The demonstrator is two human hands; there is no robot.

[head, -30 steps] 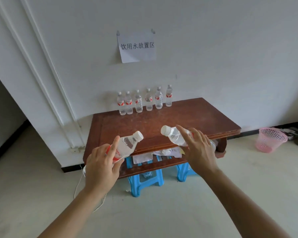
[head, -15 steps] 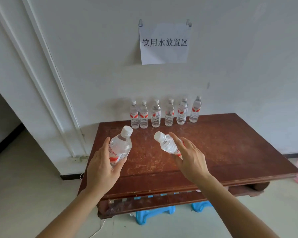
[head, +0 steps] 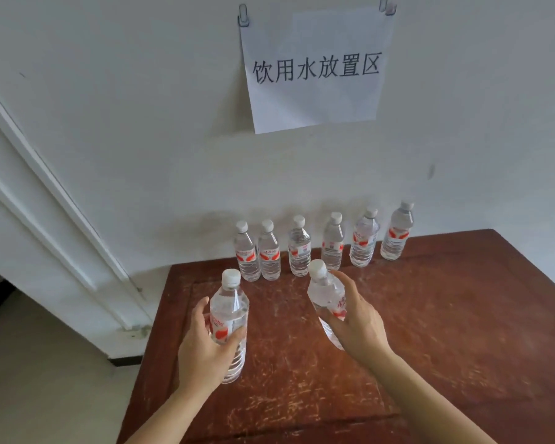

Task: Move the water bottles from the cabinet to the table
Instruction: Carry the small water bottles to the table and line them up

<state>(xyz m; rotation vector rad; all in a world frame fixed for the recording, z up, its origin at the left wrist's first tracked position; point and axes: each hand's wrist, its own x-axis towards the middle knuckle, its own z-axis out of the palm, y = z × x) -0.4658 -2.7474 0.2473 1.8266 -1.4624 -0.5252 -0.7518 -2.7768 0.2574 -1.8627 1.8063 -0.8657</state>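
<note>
Left bottle (head: 229, 315) first: it's upright in my left hand (head: 202, 350), fingers (head: 237, 335) wrapped round the label band, thumb on the near side. Its base is low over the surface (head: 446, 331), and I can't tell whether it has touched down.

Right bottle (head: 326, 296) is the one I'm worried about. It's tilted, cap leaning up and to the left of my right hand (head: 356, 325), whose fingers grip it round the label, base tucked under the palm and clear above the surface. If I let go at this angle, I reckon it lands on its edge, topples and rolls.

Beyond both sets of fingers stands the row of six bottles (head: 298, 248), upright and close together against the wall (head: 141, 123). The tilted cap sits just short of the middle ones, so pushing forward before I straighten it could clip one and knock down its neighbours.

The left bottle is near the surface's left edge, just outboard of my thumb. Set down carelessly, or nudged as my fingers come away, it could drop to the floor (head: 45, 379). The plastic looks thin too: squeeze hard and it flexes, loosen and it slips.

Paper sign (head: 314, 68) is high above the fingers, no concern.
</note>
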